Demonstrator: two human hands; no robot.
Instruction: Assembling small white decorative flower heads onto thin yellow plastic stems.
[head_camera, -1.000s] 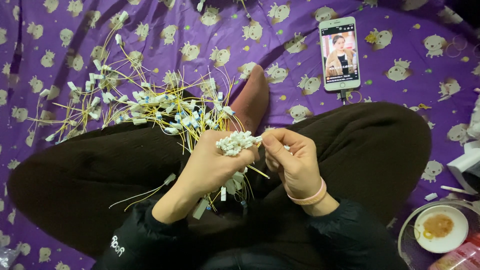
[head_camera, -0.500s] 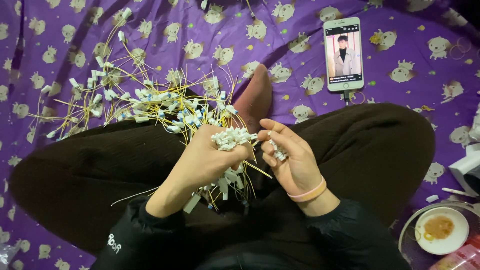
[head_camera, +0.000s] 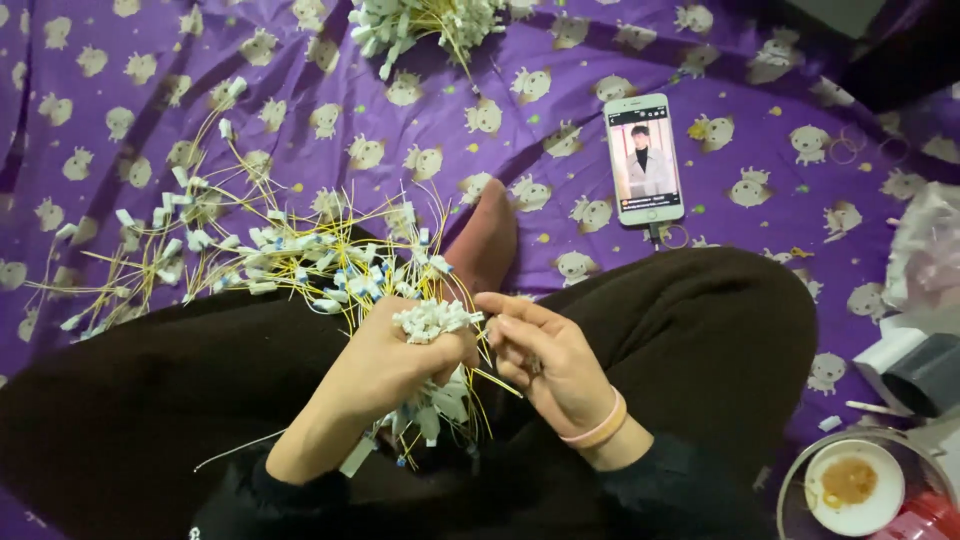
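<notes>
My left hand (head_camera: 385, 365) is closed around a bundle of thin yellow wires with small white connectors (head_camera: 430, 322), whose ends stick out above and below the fist. My right hand (head_camera: 545, 355) sits just right of the bundle, fingers curled, its fingertips near the top connectors; a pink band circles that wrist. Whether it pinches a single wire is unclear. Both hands rest over my crossed legs in dark trousers (head_camera: 700, 330). A loose heap of the same yellow wires (head_camera: 250, 250) spreads across my left knee and the purple patterned sheet (head_camera: 120, 120).
A phone (head_camera: 645, 158) with a lit screen lies on the sheet ahead, cable attached. Another wire pile (head_camera: 420, 22) lies at the top edge. A bowl with a white dish (head_camera: 850, 485) sits at the lower right, beside a dark box (head_camera: 925, 370) and a plastic bag (head_camera: 925, 255).
My right hand has opened slightly and drawn a little away from the bundle's top. The view has shifted down, showing more sheet and the far wire pile.
</notes>
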